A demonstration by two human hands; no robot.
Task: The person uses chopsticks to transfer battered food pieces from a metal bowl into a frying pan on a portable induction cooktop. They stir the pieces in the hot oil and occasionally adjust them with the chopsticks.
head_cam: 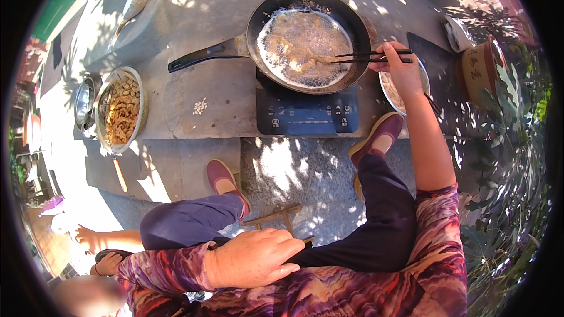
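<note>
My right hand (pixel 398 66) grips a pair of black chopsticks (pixel 365 59). Their tips reach into the bubbling oil (pixel 304 48) in a dark frying pan (pixel 308 90), against a browned piece of food (pixel 319 59). The pan sits on a black induction cooker (pixel 308 114), its handle (pixel 202 55) pointing left. Under my right wrist, partly hidden, is a white bowl (pixel 392 92) with pale pieces in it. My left hand (pixel 253 259) rests palm down at my lap, fingers loosely curled; its palm is hidden.
At left, a light basket (pixel 143 101) holds fried food under a wire skimmer (pixel 116 171), beside a metal bowl (pixel 83 105). Farther back lies a ladle (pixel 132 4). Pale seeds (pixel 199 106) lie near the slab's edge. A brown pot (pixel 478 70) and leafy plants stand right. Another person sits close at lower left.
</note>
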